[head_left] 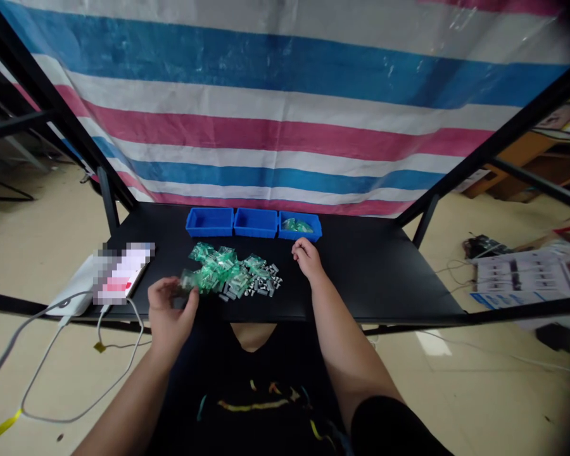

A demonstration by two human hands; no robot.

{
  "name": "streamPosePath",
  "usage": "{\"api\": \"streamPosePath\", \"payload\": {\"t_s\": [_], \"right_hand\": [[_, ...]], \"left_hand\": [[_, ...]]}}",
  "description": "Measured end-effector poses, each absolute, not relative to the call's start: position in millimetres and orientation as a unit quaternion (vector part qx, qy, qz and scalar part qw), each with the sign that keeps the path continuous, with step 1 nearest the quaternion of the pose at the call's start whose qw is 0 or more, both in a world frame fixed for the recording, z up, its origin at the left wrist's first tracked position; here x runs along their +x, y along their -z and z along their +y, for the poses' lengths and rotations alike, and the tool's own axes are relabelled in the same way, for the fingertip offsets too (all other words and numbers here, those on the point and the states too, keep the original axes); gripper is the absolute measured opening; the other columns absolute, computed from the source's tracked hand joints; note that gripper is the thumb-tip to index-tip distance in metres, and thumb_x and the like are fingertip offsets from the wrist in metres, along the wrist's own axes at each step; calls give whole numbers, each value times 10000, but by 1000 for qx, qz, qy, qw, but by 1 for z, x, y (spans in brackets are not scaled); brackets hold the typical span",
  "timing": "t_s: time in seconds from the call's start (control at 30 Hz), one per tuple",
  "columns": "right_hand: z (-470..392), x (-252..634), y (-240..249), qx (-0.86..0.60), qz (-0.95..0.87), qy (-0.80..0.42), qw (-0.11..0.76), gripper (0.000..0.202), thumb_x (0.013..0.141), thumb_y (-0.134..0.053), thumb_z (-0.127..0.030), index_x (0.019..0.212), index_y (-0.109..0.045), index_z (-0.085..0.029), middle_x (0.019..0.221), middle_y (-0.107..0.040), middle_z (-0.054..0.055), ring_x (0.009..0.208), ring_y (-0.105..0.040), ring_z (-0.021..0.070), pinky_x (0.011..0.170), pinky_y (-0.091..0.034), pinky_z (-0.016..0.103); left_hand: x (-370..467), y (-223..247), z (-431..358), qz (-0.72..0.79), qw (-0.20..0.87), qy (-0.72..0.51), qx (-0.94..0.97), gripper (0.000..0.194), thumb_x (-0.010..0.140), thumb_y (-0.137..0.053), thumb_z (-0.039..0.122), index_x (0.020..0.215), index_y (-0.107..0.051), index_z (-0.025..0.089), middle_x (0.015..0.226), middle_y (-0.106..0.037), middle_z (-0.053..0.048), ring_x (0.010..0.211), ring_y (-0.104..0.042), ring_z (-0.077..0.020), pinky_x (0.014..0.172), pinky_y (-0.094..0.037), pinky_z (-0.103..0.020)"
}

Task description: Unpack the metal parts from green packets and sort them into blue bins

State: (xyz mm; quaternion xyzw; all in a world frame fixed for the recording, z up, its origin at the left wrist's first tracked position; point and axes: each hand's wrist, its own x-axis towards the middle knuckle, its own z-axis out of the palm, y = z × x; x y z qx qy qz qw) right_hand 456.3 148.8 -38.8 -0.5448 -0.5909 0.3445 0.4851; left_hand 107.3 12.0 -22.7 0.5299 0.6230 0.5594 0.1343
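Observation:
My left hand point(171, 310) is at the left end of a pile of green plastic bags point(218, 266), its thumb and fingers around a small clear bag point(190, 280). Loose grey metal parts point(266, 282) lie at the right side of the pile. My right hand point(306, 256) is just in front of the right blue bin point(314, 234), fingers curled together; whatever they may hold is hidden. Several green bags point(298, 226) lie inside that bin. The middle blue bin point(256, 223) and the left blue bin point(209, 221) stand beside it in a row.
On the black table point(375, 272), a phone point(126, 272) and a white power bank point(78, 285) with cables lie at the left. A striped sheet point(275, 126) hangs behind the bins. Black frame posts rise at both sides.

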Motion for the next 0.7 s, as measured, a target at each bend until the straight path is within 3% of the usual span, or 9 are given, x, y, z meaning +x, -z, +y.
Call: {"api": "streamPosePath", "payload": {"t_s": [0.23, 0.33, 0.43, 0.5, 0.6, 0.7], "right_hand": [[145, 453, 35, -491, -599, -391, 497, 124, 738, -482, -305, 681, -393, -242, 753, -568, 5, 640, -484, 150, 565, -405, 254], [144, 449, 38, -456, -622, -402, 494, 105, 733, -547, -303, 803, -499, -241, 840, -598, 6, 671, -509, 145, 604, -428, 261], [144, 446, 42, -424, -657, -399, 480, 287, 784, -638, -327, 1055, -600, -243, 943, -643, 21, 775, -586, 163, 692, -477, 282], [144, 445, 43, -422, -664, -390, 478, 265, 831, -655, -369, 1058, -632, -233, 932, -656, 25, 805, -609, 174, 731, -495, 298], [146, 446, 45, -446, -656, -363, 489, 222, 858, -665, -422, 941, -664, -217, 866, -653, 22, 795, -615, 178, 747, -506, 307], [146, 450, 44, -462, -652, -338, 498, 227, 846, -688, -430, 919, -692, -215, 874, -643, 29, 776, -606, 172, 708, -507, 296]], "left_hand": [[180, -8, 59, 544, 181, -473, 669, 304, 877, -678, 322, 1128, -527, 238, 1033, -680, -50, 831, -667, -176, 791, -545, -335], [211, -13, 89, 503, 229, -450, 701, 351, 860, -669, 245, 1173, -510, 247, 1005, -706, -37, 841, -690, -180, 776, -537, -316], [237, -14, 114, 463, 284, -401, 738, 462, 829, -678, 177, 1243, -489, 260, 980, -731, -27, 840, -708, -190, 769, -537, -315], [247, -15, 125, 439, 296, -380, 759, 497, 815, -673, 146, 1263, -487, 254, 1047, -730, -47, 841, -707, -186, 786, -546, -324], [246, -19, 130, 429, 264, -387, 773, 503, 808, -667, 155, 1276, -496, 225, 1208, -667, -101, 898, -685, -187, 823, -561, -339], [216, -21, 120, 466, 177, -403, 768, 449, 838, -656, 235, 1266, -523, 212, 1160, -650, -97, 1017, -651, -233, 904, -548, -388]]}}
